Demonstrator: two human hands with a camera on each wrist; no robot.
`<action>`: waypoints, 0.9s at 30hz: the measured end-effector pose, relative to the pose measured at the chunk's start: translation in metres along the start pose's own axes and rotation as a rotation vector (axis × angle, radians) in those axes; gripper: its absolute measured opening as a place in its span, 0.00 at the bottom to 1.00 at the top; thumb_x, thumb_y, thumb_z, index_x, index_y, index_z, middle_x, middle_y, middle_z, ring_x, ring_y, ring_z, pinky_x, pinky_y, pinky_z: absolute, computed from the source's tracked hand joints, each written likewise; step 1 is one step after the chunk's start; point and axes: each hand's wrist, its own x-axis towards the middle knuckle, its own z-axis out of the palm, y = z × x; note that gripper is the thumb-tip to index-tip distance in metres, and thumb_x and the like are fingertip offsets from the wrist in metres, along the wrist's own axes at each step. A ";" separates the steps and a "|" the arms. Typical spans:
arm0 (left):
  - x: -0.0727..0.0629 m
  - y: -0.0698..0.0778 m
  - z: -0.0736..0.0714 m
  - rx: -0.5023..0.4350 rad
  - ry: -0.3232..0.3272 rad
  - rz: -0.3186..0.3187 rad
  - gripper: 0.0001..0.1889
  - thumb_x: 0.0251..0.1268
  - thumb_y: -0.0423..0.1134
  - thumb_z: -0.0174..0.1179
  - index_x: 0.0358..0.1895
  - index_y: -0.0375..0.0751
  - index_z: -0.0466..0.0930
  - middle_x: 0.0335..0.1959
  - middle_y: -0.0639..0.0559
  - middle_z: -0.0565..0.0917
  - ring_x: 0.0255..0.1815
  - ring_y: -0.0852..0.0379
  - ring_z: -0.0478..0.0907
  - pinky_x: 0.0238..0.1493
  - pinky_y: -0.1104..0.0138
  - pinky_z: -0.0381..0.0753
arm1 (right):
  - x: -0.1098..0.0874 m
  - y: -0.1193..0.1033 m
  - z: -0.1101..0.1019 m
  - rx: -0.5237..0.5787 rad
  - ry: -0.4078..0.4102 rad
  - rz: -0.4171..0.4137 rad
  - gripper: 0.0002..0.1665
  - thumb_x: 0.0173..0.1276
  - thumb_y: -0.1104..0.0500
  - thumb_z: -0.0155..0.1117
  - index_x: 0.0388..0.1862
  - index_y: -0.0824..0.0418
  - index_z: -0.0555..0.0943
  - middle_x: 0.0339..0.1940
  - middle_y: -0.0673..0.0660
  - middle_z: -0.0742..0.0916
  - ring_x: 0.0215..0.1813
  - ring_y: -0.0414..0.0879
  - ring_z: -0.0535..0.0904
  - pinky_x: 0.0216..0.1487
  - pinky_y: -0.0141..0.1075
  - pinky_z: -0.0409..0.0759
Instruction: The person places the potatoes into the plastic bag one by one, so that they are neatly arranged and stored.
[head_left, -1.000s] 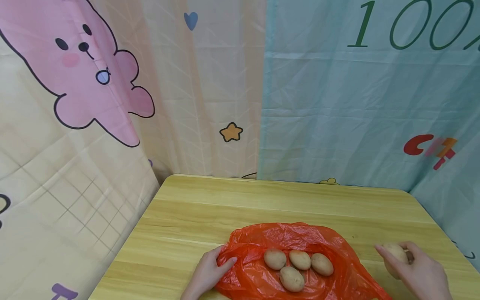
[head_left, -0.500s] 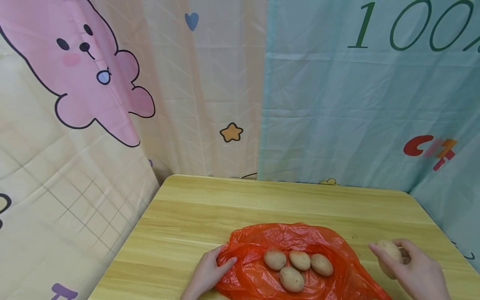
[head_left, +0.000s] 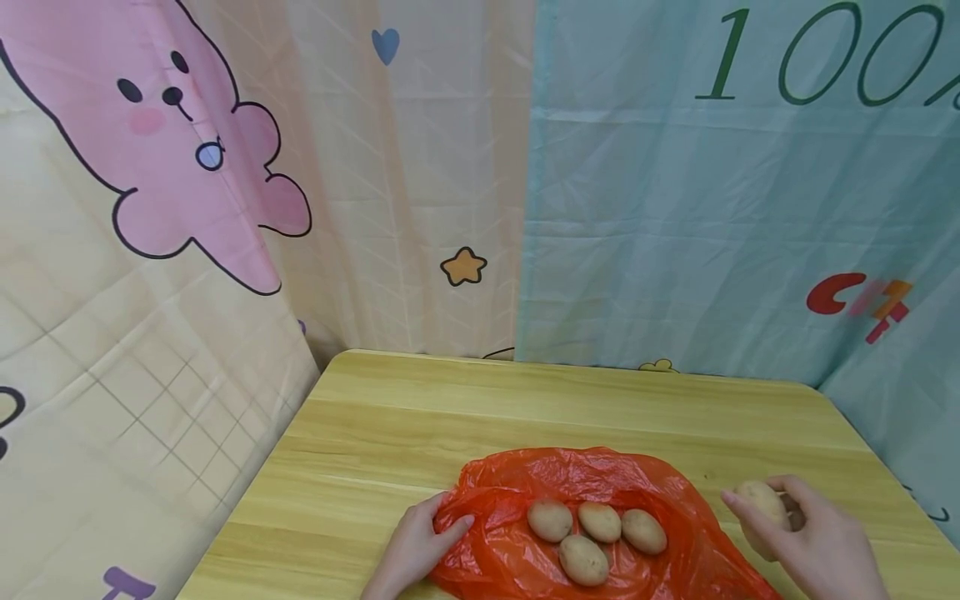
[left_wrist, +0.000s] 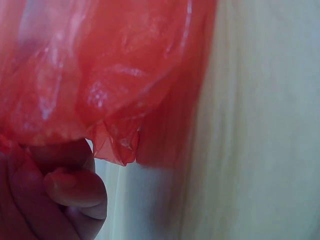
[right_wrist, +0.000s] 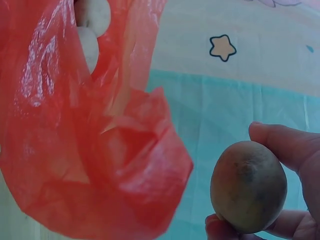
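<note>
A crinkled red plastic bag point(head_left: 585, 467) lies spread on the table, its mouth gaping. Several potatoes point(head_left: 583, 559) rest inside it, three in a row and another in front. My left hand point(head_left: 418, 540) grips the bag's left edge, thumb on top; the left wrist view shows curled fingers point(left_wrist: 75, 187) under the red film. To the right of the bag, my right hand point(head_left: 828, 533) holds one more potato point(head_left: 762, 507) between thumb and fingers. Seen from the right wrist, this potato point(right_wrist: 249, 187) has a dark patch and is apart from the bag point(right_wrist: 135, 175).
The light wood-grain table point(head_left: 450, 400) reaches back to a hanging printed cloth point(head_left: 637, 208). Another cloth with a grid pattern point(head_left: 172, 400) hangs along the left side. The bag's right corner stretches toward the table's front, close below the right hand.
My right hand has moved left toward the bag, carrying the potato. The left hand, the bag and the potatoes in it stay where they were.
</note>
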 end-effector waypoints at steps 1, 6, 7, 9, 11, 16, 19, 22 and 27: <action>0.000 0.000 0.000 0.001 0.000 -0.001 0.26 0.63 0.52 0.62 0.56 0.35 0.77 0.45 0.50 0.83 0.41 0.58 0.79 0.41 0.66 0.79 | -0.001 -0.001 0.000 0.002 -0.003 -0.007 0.48 0.55 0.26 0.59 0.51 0.68 0.73 0.26 0.53 0.81 0.27 0.47 0.75 0.25 0.37 0.74; 0.000 0.001 0.000 -0.010 -0.007 -0.017 0.26 0.63 0.51 0.62 0.56 0.34 0.76 0.45 0.50 0.83 0.41 0.58 0.79 0.41 0.65 0.80 | -0.006 -0.007 0.001 0.004 -0.020 -0.050 0.45 0.56 0.28 0.60 0.50 0.67 0.74 0.26 0.52 0.81 0.28 0.46 0.76 0.26 0.38 0.74; 0.000 0.001 0.000 -0.011 -0.009 -0.020 0.26 0.63 0.51 0.62 0.56 0.34 0.76 0.45 0.50 0.82 0.41 0.58 0.79 0.41 0.65 0.80 | -0.007 -0.008 0.001 0.003 -0.022 -0.057 0.45 0.56 0.28 0.61 0.50 0.67 0.74 0.26 0.52 0.81 0.28 0.46 0.75 0.26 0.38 0.74; 0.000 0.001 0.000 -0.014 -0.010 -0.022 0.26 0.63 0.51 0.62 0.56 0.34 0.76 0.45 0.50 0.82 0.40 0.59 0.79 0.40 0.66 0.80 | -0.008 -0.011 0.002 0.001 -0.032 -0.070 0.44 0.56 0.28 0.61 0.50 0.67 0.74 0.26 0.52 0.81 0.28 0.45 0.75 0.27 0.37 0.74; -0.001 0.001 0.000 -0.016 -0.011 -0.022 0.26 0.63 0.51 0.62 0.56 0.34 0.76 0.44 0.50 0.82 0.40 0.59 0.79 0.40 0.66 0.80 | -0.010 -0.013 0.002 -0.008 -0.036 -0.079 0.44 0.56 0.29 0.62 0.50 0.67 0.74 0.26 0.52 0.80 0.28 0.46 0.74 0.26 0.37 0.74; 0.000 0.000 0.000 -0.015 -0.010 -0.013 0.25 0.63 0.51 0.62 0.55 0.35 0.77 0.44 0.51 0.83 0.39 0.60 0.79 0.39 0.67 0.79 | -0.012 -0.019 0.003 -0.026 -0.052 -0.120 0.42 0.57 0.31 0.63 0.52 0.66 0.74 0.25 0.51 0.79 0.28 0.46 0.73 0.25 0.36 0.71; 0.000 0.000 0.000 -0.013 -0.006 -0.004 0.25 0.63 0.51 0.61 0.55 0.36 0.77 0.44 0.51 0.83 0.39 0.60 0.79 0.39 0.68 0.79 | -0.013 -0.021 0.006 -0.038 -0.046 -0.154 0.41 0.56 0.31 0.64 0.51 0.65 0.75 0.24 0.51 0.78 0.28 0.46 0.72 0.25 0.36 0.69; 0.000 0.000 0.000 -0.011 -0.005 0.003 0.24 0.63 0.51 0.61 0.55 0.36 0.77 0.44 0.52 0.83 0.39 0.60 0.79 0.39 0.68 0.79 | -0.015 -0.023 0.008 -0.058 -0.030 -0.194 0.40 0.56 0.32 0.64 0.50 0.64 0.76 0.22 0.51 0.75 0.27 0.46 0.70 0.25 0.35 0.66; 0.000 0.000 0.000 -0.014 -0.008 -0.002 0.24 0.63 0.51 0.62 0.55 0.35 0.77 0.43 0.52 0.83 0.39 0.60 0.79 0.39 0.68 0.79 | -0.017 -0.027 0.011 -0.053 -0.039 -0.219 0.39 0.56 0.32 0.64 0.48 0.63 0.76 0.22 0.51 0.74 0.27 0.45 0.69 0.25 0.34 0.65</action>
